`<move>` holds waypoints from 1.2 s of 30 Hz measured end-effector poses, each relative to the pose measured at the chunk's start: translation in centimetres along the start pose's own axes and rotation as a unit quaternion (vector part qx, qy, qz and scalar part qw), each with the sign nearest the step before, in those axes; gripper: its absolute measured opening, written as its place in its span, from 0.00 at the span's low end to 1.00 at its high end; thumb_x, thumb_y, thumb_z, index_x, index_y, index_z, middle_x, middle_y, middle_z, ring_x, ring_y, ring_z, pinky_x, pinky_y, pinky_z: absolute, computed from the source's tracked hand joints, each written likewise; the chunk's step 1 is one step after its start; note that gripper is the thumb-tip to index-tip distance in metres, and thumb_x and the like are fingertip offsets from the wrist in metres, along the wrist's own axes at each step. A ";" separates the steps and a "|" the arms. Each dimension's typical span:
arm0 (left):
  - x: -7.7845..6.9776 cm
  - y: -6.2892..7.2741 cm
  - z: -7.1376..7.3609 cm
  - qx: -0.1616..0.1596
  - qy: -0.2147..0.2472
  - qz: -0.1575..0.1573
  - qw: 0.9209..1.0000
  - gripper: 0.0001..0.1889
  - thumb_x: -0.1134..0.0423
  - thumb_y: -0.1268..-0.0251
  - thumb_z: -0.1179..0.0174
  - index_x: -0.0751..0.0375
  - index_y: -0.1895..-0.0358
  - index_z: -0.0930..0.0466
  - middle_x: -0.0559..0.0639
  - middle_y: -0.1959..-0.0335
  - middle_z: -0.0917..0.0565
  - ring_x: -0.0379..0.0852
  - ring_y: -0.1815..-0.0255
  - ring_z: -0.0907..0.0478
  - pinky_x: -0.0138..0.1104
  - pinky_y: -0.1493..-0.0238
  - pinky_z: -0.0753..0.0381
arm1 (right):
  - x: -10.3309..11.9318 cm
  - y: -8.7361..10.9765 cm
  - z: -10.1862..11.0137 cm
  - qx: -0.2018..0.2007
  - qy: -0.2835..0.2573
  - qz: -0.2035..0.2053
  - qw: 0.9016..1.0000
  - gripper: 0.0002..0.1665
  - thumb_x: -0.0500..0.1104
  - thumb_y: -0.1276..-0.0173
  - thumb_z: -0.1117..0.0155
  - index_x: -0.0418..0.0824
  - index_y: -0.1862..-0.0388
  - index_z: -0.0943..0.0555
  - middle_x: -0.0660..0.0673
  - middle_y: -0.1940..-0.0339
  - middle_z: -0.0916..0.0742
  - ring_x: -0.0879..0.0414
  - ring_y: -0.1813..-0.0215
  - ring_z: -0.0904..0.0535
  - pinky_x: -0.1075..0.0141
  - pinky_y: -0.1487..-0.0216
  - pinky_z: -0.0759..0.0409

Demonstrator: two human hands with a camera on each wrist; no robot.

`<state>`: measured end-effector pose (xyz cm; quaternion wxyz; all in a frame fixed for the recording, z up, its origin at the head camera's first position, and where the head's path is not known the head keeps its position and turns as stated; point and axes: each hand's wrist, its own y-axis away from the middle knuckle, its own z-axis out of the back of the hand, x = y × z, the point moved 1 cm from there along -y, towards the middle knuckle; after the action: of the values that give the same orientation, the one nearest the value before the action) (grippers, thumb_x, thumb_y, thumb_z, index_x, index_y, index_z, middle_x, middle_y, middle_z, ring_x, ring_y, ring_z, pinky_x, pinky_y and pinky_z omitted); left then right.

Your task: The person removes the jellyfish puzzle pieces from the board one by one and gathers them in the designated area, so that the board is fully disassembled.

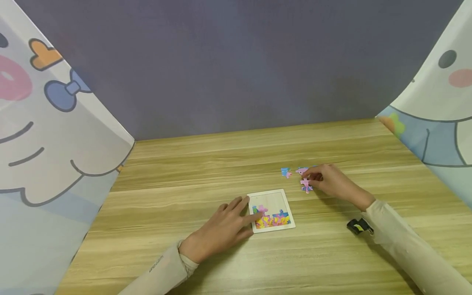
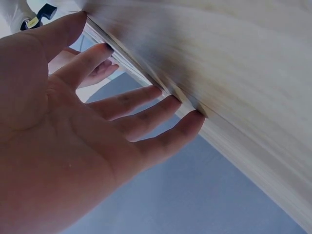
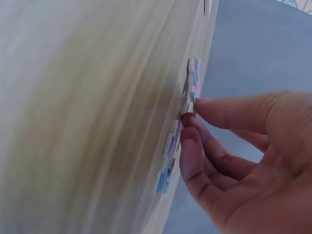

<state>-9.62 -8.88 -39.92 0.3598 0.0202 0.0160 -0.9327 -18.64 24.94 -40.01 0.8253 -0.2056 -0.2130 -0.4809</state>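
A square puzzle tray point(image 1: 271, 202) with a pale rim lies on the table, its lower part filled with yellow, pink and blue pieces. My left hand point(image 1: 223, 229) spreads over the tray's left side, one finger reaching across the pieces. In the left wrist view the fingers point(image 2: 187, 127) of that hand are extended, tips down at the surface. Up and to the right, my right hand point(image 1: 333, 184) pinches a pink and blue puzzle piece point(image 1: 306, 185) between thumb and fingers. The right wrist view shows this puzzle piece point(image 3: 196, 78) tilted, one end lifted off the table.
Loose puzzle pieces lie near the right hand: a blue and pink piece point(image 1: 285, 172) and a pink piece point(image 1: 301, 170). A small black device point(image 1: 357, 226) sits by the right cuff. A dark panel point(image 1: 236, 69) rises behind the wooden table point(image 1: 177, 180), with printed cloth on both sides.
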 end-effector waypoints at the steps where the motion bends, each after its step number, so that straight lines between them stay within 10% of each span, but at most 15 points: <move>1: 0.0 0.0 0.0 0.000 0.000 0.001 1.000 0.24 0.47 0.24 0.47 0.36 0.27 0.32 0.65 0.28 0.33 0.62 0.29 0.34 0.57 0.43 0.23 | 0.0 0.0 0.0 -0.002 0.001 0.001 1.000 0.12 0.27 0.37 0.34 0.33 0.56 0.13 0.50 0.72 0.15 0.60 0.70 0.21 0.66 0.67 0.20; 36: 0.0 0.0 0.0 -0.006 -0.011 -0.005 1.000 0.23 0.45 0.24 0.48 0.36 0.29 0.29 0.64 0.29 0.32 0.61 0.30 0.33 0.55 0.45 0.22 | 0.4 0.2 0.4 -0.017 0.027 -0.003 0.999 0.10 0.29 0.36 0.33 0.33 0.56 0.13 0.47 0.69 0.16 0.59 0.72 0.25 0.68 0.73 0.25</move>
<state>-9.60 -8.93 -39.94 0.3553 0.0077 0.0182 -0.9346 -18.39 24.98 -39.47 0.8256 -0.2060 -0.1835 -0.4923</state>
